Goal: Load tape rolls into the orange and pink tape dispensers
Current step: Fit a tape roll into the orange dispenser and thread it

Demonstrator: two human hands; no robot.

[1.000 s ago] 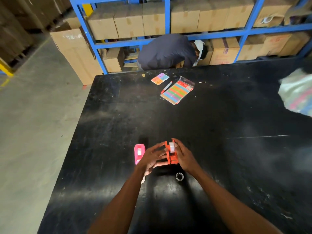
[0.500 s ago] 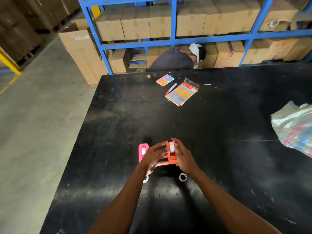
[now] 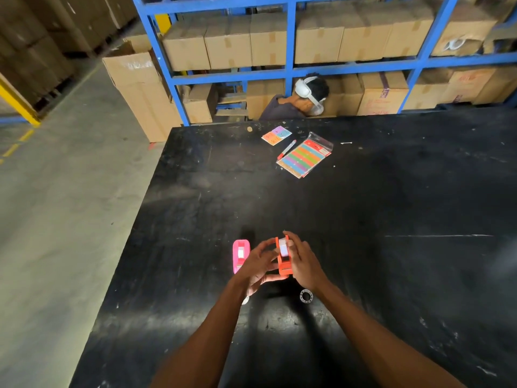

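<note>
The orange tape dispenser [image 3: 284, 264] is held just above the black table [image 3: 363, 219], with a white tape roll [image 3: 283, 247] sitting in its top. My left hand [image 3: 258, 263] grips its left side and underside. My right hand [image 3: 303, 261] wraps its right side, fingertips on the roll. The pink tape dispenser [image 3: 240, 254] lies flat on the table just left of my left hand, a white roll showing inside it. A clear tape roll [image 3: 305, 296] lies on the table below my right wrist. A small white object [image 3: 245, 300] peeks out under my left wrist.
A pack of coloured strips [image 3: 305, 158], a red pen [image 3: 286, 149] and a small coloured card [image 3: 276, 134] lie at the table's far side. A person with a white headset [image 3: 303, 100] crouches behind the table by blue shelving [image 3: 291, 68] full of cardboard boxes. Concrete floor lies left.
The view has tilted so the plastic bag on the right has left the frame. The person behind the table has lifted their head. Both hands stay on the orange dispenser.
</note>
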